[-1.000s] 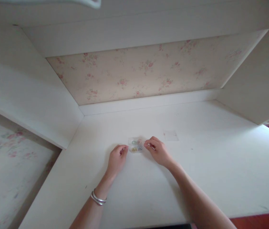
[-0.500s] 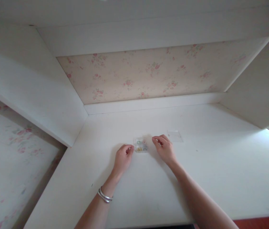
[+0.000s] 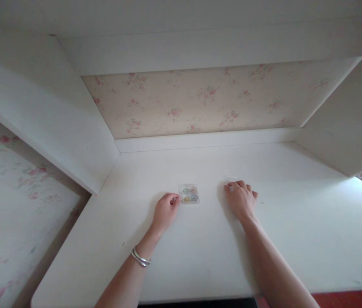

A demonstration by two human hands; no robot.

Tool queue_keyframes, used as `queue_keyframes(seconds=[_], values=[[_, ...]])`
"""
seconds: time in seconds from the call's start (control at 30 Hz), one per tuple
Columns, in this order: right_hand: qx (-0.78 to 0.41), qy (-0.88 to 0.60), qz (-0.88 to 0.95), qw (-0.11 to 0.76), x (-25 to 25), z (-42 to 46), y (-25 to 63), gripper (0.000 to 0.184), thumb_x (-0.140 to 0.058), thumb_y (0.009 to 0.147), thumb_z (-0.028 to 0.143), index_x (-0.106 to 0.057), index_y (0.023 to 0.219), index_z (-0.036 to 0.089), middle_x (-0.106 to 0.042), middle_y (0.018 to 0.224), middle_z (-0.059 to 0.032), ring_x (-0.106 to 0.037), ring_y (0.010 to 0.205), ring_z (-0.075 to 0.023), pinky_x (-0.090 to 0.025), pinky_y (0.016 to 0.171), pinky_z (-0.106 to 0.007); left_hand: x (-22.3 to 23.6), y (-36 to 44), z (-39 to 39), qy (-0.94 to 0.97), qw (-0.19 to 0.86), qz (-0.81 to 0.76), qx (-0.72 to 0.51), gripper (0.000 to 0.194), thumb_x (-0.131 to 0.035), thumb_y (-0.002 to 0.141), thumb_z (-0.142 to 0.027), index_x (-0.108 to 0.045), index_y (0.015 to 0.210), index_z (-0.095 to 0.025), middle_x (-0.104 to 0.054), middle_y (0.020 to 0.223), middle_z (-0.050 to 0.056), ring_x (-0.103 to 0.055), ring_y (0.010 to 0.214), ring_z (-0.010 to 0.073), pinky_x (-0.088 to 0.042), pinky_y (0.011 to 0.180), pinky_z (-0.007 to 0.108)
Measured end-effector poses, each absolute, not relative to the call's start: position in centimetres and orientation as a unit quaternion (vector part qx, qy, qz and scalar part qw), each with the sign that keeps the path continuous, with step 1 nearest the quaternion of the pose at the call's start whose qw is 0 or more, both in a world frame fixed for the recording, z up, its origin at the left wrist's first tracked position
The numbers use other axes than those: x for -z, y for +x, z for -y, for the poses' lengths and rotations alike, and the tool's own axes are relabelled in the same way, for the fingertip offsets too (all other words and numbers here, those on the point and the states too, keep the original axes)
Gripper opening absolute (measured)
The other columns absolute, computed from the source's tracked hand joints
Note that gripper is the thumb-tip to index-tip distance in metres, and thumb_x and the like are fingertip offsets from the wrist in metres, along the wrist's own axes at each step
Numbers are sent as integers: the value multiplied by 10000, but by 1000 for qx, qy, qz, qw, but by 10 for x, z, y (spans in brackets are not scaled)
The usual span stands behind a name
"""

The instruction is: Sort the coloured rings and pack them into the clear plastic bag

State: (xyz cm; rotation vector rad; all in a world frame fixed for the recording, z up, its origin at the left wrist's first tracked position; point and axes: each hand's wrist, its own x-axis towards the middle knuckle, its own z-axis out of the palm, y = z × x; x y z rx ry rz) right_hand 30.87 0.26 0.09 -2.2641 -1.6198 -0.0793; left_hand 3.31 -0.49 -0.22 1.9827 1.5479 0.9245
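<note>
A small clear plastic case (image 3: pixel 189 202) with several compartments lies on the white desktop, with little coloured pieces, some yellow and some bluish, inside it. At its left edge, my left hand (image 3: pixel 165 210) is closed, thumb and forefinger pinched against the case's side. Farther right, my right hand (image 3: pixel 241 200) is palm down with its fingers curled over a thin clear plastic lid (image 3: pixel 231 177). Only the far edge of that lid shows, as the hand covers the rest.
The white desktop (image 3: pixel 181 256) is bounded by side panels (image 3: pixel 65 115) and a low strip at the back. Flowered wallpaper (image 3: pixel 181 102) covers the wall behind. An overhead white panel hangs above. A dark edge (image 3: pixel 200 303) shows at the front.
My right hand has moved right, from beside the case to over the clear lid, turning palm down. My left hand has stayed at the case's left edge.
</note>
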Motion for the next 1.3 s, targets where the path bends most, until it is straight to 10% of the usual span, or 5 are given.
queue_keyframes(seconds=[0.33, 0.57, 0.83, 1.3], values=[[50, -710, 580, 396, -4, -5, 296, 287, -370, 908, 348, -589, 964, 171, -587, 997, -120, -512, 896, -220, -376, 778, -360, -2, 35, 5, 706, 243, -565, -350, 242, -462, 878, -319, -654, 888, -174, -613, 810, 26, -550, 705, 126, -426, 681, 247], [-277, -589, 472, 594, -11, 2, 261, 318, -404, 885, 493, -507, 873, 192, -573, 768, -28, -560, 722, -146, -465, 728, -311, -1, 34, 7, 697, 258, -561, -366, 245, -485, 864, -332, -623, 1006, -188, -569, 926, 39, -540, 671, 110, -471, 692, 256], [-514, -527, 399, 547, -6, 10, 234, 443, -558, 780, 493, -587, 1073, 162, -549, 675, 14, -539, 612, -121, -502, 648, -296, 0, 37, 9, 746, 244, -532, -318, 689, -642, 750, -304, -345, 1367, -228, -402, 1380, 84, -539, 1065, 187, -440, 945, 316], [-491, -591, 415, 487, 5, 7, 224, 383, -523, 779, 473, -614, 993, 168, -601, 614, 0, -560, 510, -143, -484, 525, -278, -1, 42, 14, 741, 244, -560, -279, 668, -692, 720, -361, -406, 1316, -258, -590, 1176, 64, -558, 1040, 221, -457, 884, 346]])
